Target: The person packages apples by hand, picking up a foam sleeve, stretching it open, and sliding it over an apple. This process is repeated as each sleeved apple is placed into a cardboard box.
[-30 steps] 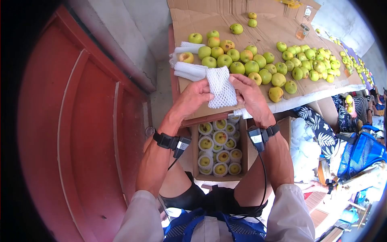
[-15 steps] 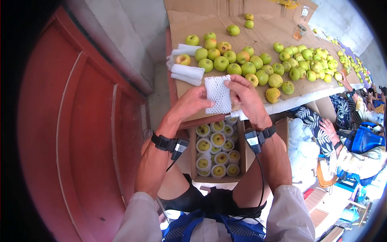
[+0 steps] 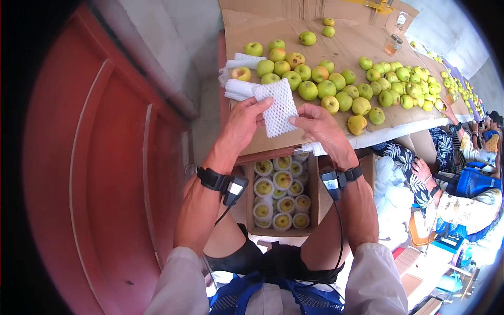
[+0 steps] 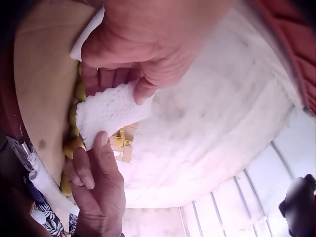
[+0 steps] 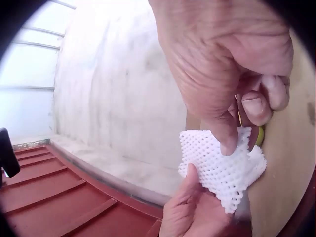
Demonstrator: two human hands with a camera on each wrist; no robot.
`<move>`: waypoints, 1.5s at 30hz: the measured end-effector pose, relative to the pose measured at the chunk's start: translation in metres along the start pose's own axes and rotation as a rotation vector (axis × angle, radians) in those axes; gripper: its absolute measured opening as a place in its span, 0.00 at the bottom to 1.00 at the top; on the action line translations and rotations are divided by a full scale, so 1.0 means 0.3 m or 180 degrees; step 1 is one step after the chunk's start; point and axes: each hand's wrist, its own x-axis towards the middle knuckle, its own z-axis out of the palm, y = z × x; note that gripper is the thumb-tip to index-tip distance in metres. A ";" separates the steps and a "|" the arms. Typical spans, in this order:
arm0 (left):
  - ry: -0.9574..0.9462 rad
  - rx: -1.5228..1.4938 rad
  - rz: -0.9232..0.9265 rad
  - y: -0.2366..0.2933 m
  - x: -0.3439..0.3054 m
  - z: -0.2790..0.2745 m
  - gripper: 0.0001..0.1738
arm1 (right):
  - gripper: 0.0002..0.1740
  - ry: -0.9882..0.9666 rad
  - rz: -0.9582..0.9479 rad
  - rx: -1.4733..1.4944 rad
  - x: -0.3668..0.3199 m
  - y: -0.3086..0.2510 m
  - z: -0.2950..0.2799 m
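A flattened white foam net sleeve (image 3: 278, 111) is stretched between both hands above the near edge of the cardboard-covered table. My left hand (image 3: 244, 124) pinches its left side, thumb lying across the mesh. On the other side my right hand (image 3: 321, 126) pinches the right edge between thumb and fingers. In the right wrist view the diamond mesh of the sleeve (image 5: 215, 165) shows plainly, with its scalloped ends. More white foam sleeves (image 3: 240, 89) lie on the table just beyond the left hand, beside a blemished apple (image 3: 241, 74).
Many green-yellow apples (image 3: 328, 89) spread across the cardboard (image 3: 346, 47). Below the table edge stands a carton (image 3: 316, 199) of apples in foam nets (image 3: 282, 180). A red door (image 3: 121, 173) is at left. Another person's hand (image 3: 421, 169) and white foam nets (image 3: 388, 194) are at right.
The sleeve has gone from nearly upright to tilted, its top leaning left. My left thumb has shifted up its side, and the right hand has moved down along the right edge.
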 end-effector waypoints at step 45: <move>-0.0120 0.1411 0.1500 -0.010 -0.057 0.144 0.24 | 0.09 0.1067 -0.1916 -0.0648 -0.043 -0.024 0.099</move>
